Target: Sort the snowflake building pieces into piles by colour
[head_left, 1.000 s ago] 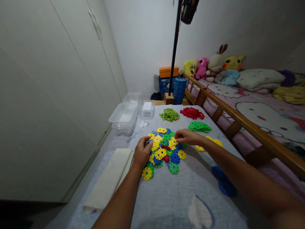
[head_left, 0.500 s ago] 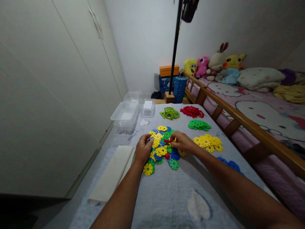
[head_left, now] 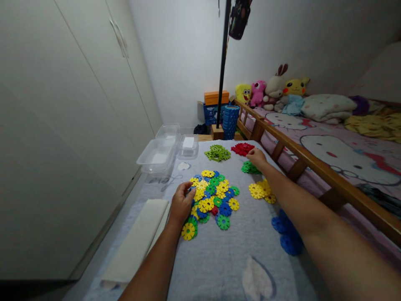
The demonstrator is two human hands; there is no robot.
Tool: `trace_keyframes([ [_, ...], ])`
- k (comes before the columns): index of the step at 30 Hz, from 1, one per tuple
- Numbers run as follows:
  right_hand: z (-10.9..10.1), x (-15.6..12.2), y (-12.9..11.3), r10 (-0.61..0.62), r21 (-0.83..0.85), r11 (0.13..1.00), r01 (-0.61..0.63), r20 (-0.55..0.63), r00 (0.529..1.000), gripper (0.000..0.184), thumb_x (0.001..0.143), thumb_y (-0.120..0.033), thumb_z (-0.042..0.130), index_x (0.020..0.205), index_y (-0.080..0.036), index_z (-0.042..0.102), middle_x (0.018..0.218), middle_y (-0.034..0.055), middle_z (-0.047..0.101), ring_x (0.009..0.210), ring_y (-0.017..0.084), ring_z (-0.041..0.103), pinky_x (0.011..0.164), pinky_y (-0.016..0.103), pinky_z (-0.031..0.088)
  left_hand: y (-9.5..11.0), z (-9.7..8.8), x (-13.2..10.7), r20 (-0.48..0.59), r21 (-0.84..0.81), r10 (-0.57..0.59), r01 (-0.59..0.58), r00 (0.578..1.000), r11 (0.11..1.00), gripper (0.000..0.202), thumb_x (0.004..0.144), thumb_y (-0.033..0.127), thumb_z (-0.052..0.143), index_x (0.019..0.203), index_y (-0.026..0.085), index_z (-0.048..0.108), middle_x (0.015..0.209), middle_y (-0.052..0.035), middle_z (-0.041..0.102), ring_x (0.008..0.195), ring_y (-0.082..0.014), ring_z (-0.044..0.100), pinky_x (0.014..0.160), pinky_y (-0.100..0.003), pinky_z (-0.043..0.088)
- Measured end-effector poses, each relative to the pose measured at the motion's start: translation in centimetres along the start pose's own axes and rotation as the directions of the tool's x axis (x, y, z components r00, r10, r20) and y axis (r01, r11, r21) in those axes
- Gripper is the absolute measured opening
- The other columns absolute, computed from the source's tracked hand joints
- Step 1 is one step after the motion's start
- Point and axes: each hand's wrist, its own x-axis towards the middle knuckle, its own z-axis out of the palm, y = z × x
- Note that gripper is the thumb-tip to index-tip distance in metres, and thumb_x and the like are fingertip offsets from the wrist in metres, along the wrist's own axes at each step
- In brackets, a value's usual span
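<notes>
A mixed heap of yellow, blue and green snowflake discs [head_left: 208, 205] lies spread mid-table, with a small red piece [head_left: 214, 211] among them. My left hand [head_left: 181, 202] rests at the heap's left edge, fingers loosely curved and thumb apart, with nothing visibly held. Farther off, my right hand [head_left: 257, 159] reaches to the right edge of the red pile [head_left: 242, 149]. Its thumb and fingertips are pinched together against the red pieces; what is between them cannot be made out. Just below that hand sits the green disc pile [head_left: 249, 167], partly hidden by the wrist.
Light green pieces [head_left: 217, 153], yellow discs [head_left: 261, 190] and blue discs [head_left: 286, 234] lie in separate piles. Clear plastic boxes [head_left: 156, 155] stand at back left, a folded cream cloth [head_left: 138, 244] at front left. A wooden bed rail [head_left: 291, 152] borders the right side.
My right hand has moved from the mixed heap, where it held a red piece, up and right to the red pile. My left hand stays beside the heap. The view has shifted slightly.
</notes>
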Motion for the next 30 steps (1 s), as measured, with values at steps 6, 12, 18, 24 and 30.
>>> trace_keyframes([
  [6, 0.6, 1.9, 0.0, 0.060, -0.180, 0.982, -0.059, -0.003, 0.998, 0.017, 0.077, -0.010, 0.060, 0.083, -0.016, 0.075, 0.094, 0.0105, 0.077, 0.090, 0.021, 0.068, 0.071, 0.026, 0.044, -0.1, 0.0, 0.0, 0.000, 0.031, 0.000, 0.000, 1.000, 1.000, 0.039, 0.083, 0.043, 0.065, 0.114, 0.019, 0.066, 0.111, -0.0092, 0.069, 0.108, -0.0256, 0.064, 0.100, -0.042, 0.048],
  [12, 1.0, 2.7, -0.1, 0.093, -0.312, 0.946, -0.089, -0.002, 0.996, 0.029, 0.085, -0.017, 0.058, 0.110, -0.014, 0.074, 0.112, 0.0160, 0.075, 0.104, 0.026, 0.068, 0.081, 0.030, 0.048, -0.1, 0.1, -0.1, -0.001, 0.019, -0.001, 0.001, 1.000, 1.000, 0.038, 0.083, 0.043, 0.065, 0.113, 0.019, 0.066, 0.112, -0.0091, 0.069, 0.109, -0.0252, 0.064, 0.100, -0.041, 0.048],
  [18, 1.4, 3.3, 0.5, 0.059, -0.415, 0.908, -0.061, -0.017, 0.998, 0.035, 0.092, -0.017, 0.052, 0.120, -0.010, 0.070, 0.121, 0.0204, 0.071, 0.110, 0.028, 0.066, 0.084, 0.033, 0.048, 0.5, 0.0, -0.3, -0.003, 0.023, 0.000, 0.000, 1.000, 1.000, 0.036, 0.082, 0.041, 0.066, 0.111, 0.020, 0.066, 0.112, -0.0088, 0.069, 0.109, -0.0245, 0.064, 0.100, -0.040, 0.048],
  [24, 1.4, 3.1, 1.4, -0.042, -0.436, 0.899, 0.041, 0.006, 0.999, 0.028, 0.091, -0.015, 0.052, 0.109, -0.013, 0.074, 0.113, 0.0183, 0.072, 0.103, 0.026, 0.066, 0.081, 0.031, 0.045, 0.6, 0.0, -0.3, -0.004, 0.023, 0.008, -0.008, 1.000, 1.000, 0.036, 0.081, 0.041, 0.067, 0.111, 0.020, 0.066, 0.111, -0.0086, 0.069, 0.108, -0.0243, 0.065, 0.099, -0.040, 0.049],
  [30, 0.1, -0.1, -0.3, -0.248, -0.389, 0.893, 0.225, -0.009, 0.969, 0.025, 0.090, -0.013, 0.051, 0.098, -0.014, 0.074, 0.107, 0.0152, 0.072, 0.099, 0.023, 0.063, 0.081, 0.029, 0.041, 0.7, 0.1, -0.3, 0.001, 0.044, 0.016, -0.016, 1.000, 0.999, 0.035, 0.081, 0.038, 0.067, 0.111, 0.019, 0.066, 0.113, -0.0097, 0.069, 0.108, -0.0248, 0.065, 0.101, -0.042, 0.049],
])
